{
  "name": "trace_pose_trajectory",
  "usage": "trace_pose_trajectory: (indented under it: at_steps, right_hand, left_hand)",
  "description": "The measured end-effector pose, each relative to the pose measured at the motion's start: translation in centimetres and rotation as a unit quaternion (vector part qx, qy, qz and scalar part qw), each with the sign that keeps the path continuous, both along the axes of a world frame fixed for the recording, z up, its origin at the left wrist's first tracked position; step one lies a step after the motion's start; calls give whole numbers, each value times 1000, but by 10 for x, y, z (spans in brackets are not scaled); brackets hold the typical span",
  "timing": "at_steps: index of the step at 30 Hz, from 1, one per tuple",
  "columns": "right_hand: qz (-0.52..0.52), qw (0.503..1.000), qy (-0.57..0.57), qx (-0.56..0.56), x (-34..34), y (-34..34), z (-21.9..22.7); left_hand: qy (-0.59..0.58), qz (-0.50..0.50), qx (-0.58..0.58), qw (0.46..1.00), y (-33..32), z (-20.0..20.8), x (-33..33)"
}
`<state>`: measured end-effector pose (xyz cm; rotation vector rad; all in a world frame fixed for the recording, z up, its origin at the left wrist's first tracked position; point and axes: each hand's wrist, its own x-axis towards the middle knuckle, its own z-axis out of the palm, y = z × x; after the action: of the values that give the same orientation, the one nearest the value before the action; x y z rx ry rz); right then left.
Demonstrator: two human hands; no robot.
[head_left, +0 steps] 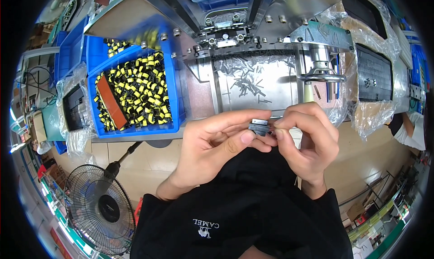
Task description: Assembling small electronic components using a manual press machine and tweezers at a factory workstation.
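Observation:
In front of my chest, my left hand [204,147] grips a small dark grey block with a pale, shiny top [258,127] between thumb and fingers. My right hand [312,135] is closed in a pinch at the block's right side. Whatever its fingertips hold is too small to make out. Just beyond both hands lies a metal tray [280,85] with many loose thin grey strips [246,80] scattered in it. To the left stands a blue bin [180,87] filled with small yellow-and-black parts [144,87].
A reddish-brown bar [111,103] lies on the parts in the bin. Beyond the tray rises a metal press fixture [225,35], with a round handwheel [323,77] to its right. Plastic-wrapped black trays [374,71] stand farther right. A black fan [100,209] is at lower left.

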<state>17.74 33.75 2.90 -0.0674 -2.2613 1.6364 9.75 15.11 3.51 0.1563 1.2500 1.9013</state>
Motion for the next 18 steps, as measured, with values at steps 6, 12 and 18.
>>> trace_pose_trajectory:
  at_steps: [6, 12, 18]
  right_hand:
    - [13, 1000, 11, 11, 0, 2, 1]
    - [2, 1000, 16, 19, -1, 1, 0]
    - [-15, 994, 30, 104, -2, -1, 3]
  left_hand:
    - [-10, -32, 55, 998, -5, -5, -2]
    - [5, -34, 55, 998, -5, -6, -2]
    - [39, -50, 23, 998, -6, -5, -2]
